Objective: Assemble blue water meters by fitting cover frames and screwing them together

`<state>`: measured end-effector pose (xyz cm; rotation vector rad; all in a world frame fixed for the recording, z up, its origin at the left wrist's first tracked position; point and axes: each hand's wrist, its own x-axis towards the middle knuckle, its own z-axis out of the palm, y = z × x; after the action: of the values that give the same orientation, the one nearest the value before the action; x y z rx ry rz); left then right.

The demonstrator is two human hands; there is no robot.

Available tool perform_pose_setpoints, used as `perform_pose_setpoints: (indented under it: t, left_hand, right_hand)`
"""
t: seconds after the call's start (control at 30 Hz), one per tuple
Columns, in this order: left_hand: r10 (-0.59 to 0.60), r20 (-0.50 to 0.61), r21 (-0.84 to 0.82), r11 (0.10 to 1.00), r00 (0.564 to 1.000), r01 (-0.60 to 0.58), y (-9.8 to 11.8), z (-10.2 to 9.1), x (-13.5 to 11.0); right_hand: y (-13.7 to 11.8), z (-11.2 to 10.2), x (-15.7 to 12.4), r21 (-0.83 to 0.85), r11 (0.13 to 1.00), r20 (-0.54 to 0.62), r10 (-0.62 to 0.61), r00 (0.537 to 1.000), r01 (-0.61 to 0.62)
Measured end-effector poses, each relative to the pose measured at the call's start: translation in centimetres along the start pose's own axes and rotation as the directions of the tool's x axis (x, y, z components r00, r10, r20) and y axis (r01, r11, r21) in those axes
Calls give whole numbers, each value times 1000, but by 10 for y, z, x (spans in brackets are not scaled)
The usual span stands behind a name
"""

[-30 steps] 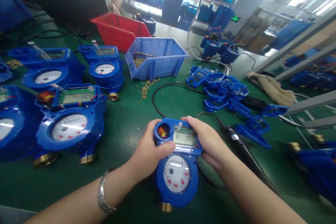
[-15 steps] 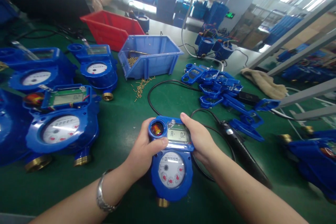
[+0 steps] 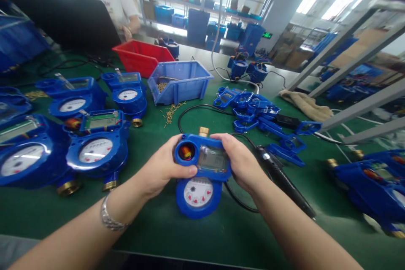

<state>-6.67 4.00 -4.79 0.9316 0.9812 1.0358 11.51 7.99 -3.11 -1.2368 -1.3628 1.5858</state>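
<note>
Blue water meter (image 3: 202,177) sits mid-surface (image 3: 152,228), gripped at its LCD top by both hands: left hand (image 3: 161,168) w/ fingers wrapped round the left end, thumb under the round port, right hand (image 3: 240,164) w/ fingers curled over the right end. Best keep both grips even & thumbs off the display so it stays readable. Vs 0.5 s ago the meter's tilted up, brass fitting now showing at top, LCD digits no longer legible; screwdriver (image 3: 281,177) lies just right, loose blue covers (image 3: 259,114) beyond.
</note>
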Motion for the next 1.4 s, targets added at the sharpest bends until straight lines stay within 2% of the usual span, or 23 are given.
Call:
perform_pose_setpoints:
  t: [0.07, 0.13, 0.2, 0.27, 0.37, 0.43, 0.5, 0.53, 0.57, 0.63, 0.67, 0.7, 0.73, 0.77, 0.8, 0.87, 0.93, 1.03, 1.1, 1.17, 1.23, 1.3, 1.4]
  left_hand:
    - [175, -37, 271, 949, 984, -159, 6, -2, -4]
    - [355, 27, 538, 783, 935, -313, 5, -5, -7]
    - [469, 138, 691, 585, 872, -424, -4, -9, -8]
    - [511, 217, 756, 451, 832, -474, -20, -14, -7]
    - [549, 269, 795, 337, 792, -504, -47, -25, -3]
    - [589, 305, 794, 276, 748, -541, -61, -32, -1]
    - [613, 327, 785, 247, 719, -568, -68, -37, 0]
    - [611, 317, 780, 267, 725, -566, -69, -38, -1]
    - [598, 277, 777, 321, 752, -542, -68, -38, -1]
    - [515, 78, 739, 545, 854, -396, -62, -34, -3]
    - [418, -71, 656, 703, 906, -273, -58, -31, -5]
    - [261, -206, 504, 855, 943, -127, -53, -27, -6]
    - [52, -278, 292, 956, 959, 33, -48, -23, -8]
    - [-164, -262, 66, 980, 951, 187, -44, -19, -9]
    - [-332, -179, -127, 941, 926, 313, -41, -15, -10]
    - [-486, 11, -351, 817, 874, 458, -37, -8, -12]
    - [-513, 58, -445, 755, 857, 482, -37, -4, -11]
    - [-529, 40, -459, 744, 848, 486, -40, -4, -8]
    - [-517, 51, -410, 769, 854, 490, -41, -7, -4]
    - [-499, 86, -360, 792, 862, 494, -42, -10, -1]
    - [-498, 117, -320, 800, 859, 507, -41, -12, 2]
    - [-507, 138, -293, 800, 851, 524, -42, -13, 3]
    - [-481, 184, -288, 808, 857, 515, -43, -14, 6]
  right_hand:
    - [-12, -14, -8, -212, 957, 138, -169, 976, 196]
    - [-19, -25, -15, -409, 841, 309, -238, 921, 354]
    - [-16, -32, -21, -563, 679, 400, -275, 874, 471]
    - [-4, -33, -25, -658, 519, 422, -346, 838, 546]
    - [24, -30, -29, -692, 347, 450, -479, 754, 633]
    - [39, -26, -30, -693, 278, 464, -534, 707, 665]
    - [50, -23, -31, -700, 247, 452, -574, 683, 671]
    - [53, -22, -31, -704, 242, 441, -587, 678, 668]
    - [56, -21, -32, -710, 240, 428, -598, 677, 662]
    - [59, -20, -33, -730, 235, 400, -616, 679, 642]
    - [61, -20, -34, -740, 230, 386, -623, 680, 631]
    - [63, -20, -35, -750, 221, 375, -634, 676, 624]
    - [66, -19, -36, -758, 209, 367, -647, 669, 618]
    - [70, -18, -38, -764, 194, 363, -660, 658, 615]
    - [74, -17, -39, -768, 176, 365, -671, 646, 616]
    - [84, -12, -42, -772, 130, 374, -699, 610, 623]
    - [94, -7, -45, -776, 82, 381, -729, 568, 625]
    - [98, -5, -53, -794, 36, 379, -751, 541, 606]
    - [91, -12, -59, -772, 67, 421, -691, 587, 633]
    - [77, -25, -65, -729, 154, 464, -605, 647, 667]
    - [60, -38, -67, -733, 231, 436, -562, 703, 639]
    - [43, -43, -63, -779, 195, 405, -569, 716, 596]
    - [22, -31, -49, -775, 3, 552, -484, 679, 632]
